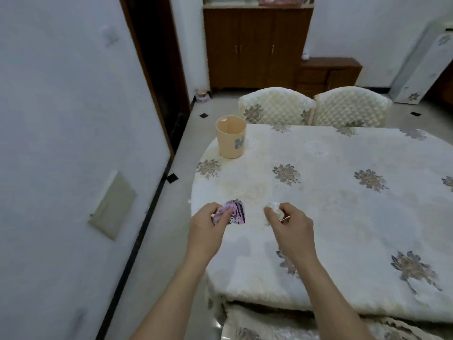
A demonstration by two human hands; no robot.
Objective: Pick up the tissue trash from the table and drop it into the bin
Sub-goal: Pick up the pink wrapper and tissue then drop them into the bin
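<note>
My left hand (208, 225) grips a crumpled purple and pink patterned wrapper (235, 212) near the table's left edge. My right hand (291, 224) holds a crumpled white tissue (274, 209) in its curled fingers, just above the tablecloth. A thin stick-like bit pokes out beside the thumb. The peach plastic bin (231, 136) stands upright and open on the far left corner of the table (343, 217), well beyond both hands.
The table carries a white quilted cloth with flower motifs. Two quilted chairs (313, 106) sit at its far side, and another chair back (269, 325) is just below me. A white wall is at left, with a wooden cabinet (257, 47) behind.
</note>
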